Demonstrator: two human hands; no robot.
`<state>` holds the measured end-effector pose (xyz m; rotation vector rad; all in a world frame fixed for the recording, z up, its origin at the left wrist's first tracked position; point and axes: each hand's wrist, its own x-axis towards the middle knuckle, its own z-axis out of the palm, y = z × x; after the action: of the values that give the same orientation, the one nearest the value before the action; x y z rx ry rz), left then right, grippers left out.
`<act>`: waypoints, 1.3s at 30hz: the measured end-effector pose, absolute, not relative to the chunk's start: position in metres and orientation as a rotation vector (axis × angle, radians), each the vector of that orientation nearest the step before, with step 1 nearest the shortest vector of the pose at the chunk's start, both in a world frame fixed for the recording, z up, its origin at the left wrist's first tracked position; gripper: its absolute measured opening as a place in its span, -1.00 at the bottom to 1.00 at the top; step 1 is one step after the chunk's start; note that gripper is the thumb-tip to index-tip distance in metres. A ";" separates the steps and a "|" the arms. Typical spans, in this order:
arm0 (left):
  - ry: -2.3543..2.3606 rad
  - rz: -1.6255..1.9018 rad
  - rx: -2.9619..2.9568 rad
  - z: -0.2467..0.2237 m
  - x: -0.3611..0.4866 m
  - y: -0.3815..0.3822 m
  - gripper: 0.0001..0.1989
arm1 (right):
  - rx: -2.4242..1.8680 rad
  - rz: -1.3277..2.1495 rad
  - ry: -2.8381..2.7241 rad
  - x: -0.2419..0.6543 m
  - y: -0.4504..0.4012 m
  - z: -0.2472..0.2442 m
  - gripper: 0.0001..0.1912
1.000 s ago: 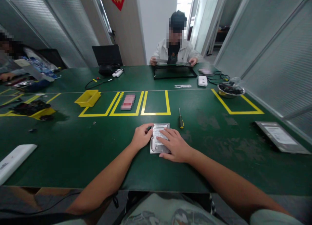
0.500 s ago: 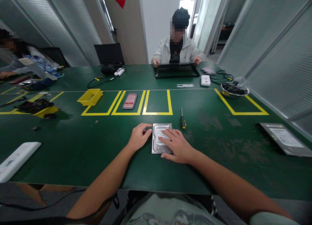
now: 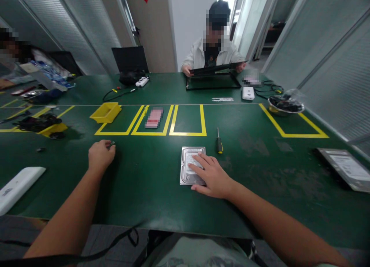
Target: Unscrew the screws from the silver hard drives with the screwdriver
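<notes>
A silver hard drive point(image 3: 186, 174) with a white label lies flat on the green table. My right hand point(image 3: 212, 176) rests on its right side, fingers spread across the label, palm down. Well to the left, my left hand point(image 3: 101, 155) is closed, its fingertips at a small shiny metal piece point(image 3: 111, 144) on the table. The fingers partly hide that piece, and its exact kind is too small to tell. A screwdriver point(image 3: 219, 143) with a black and yellow handle lies beyond my right hand, its shaft pointing away from me.
Yellow tape outlines mark the table, with a yellow bin point(image 3: 105, 113) and a pink blurred item point(image 3: 154, 118) near them. A second hard drive point(image 3: 348, 167) lies far right, below a metal bowl point(image 3: 286, 107). Opposite, a person point(image 3: 215, 51) holds a dark panel point(image 3: 218, 67).
My left hand has left the hard drive's left edge and moved left to the small metal piece. My right hand stays on the drive. The person opposite has tilted up the dark panel.
</notes>
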<state>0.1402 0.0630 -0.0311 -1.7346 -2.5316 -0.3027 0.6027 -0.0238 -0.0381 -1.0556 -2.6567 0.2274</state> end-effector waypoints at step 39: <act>-2.638 -0.161 -1.550 -0.045 0.130 0.076 -0.59 | -1.101 0.237 -2.691 0.602 -0.020 -0.036 -0.24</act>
<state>0.1299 0.0765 -0.0450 -1.5495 -2.6377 -0.1614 0.6023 -0.0199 -0.0355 -1.1006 -2.6911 0.2365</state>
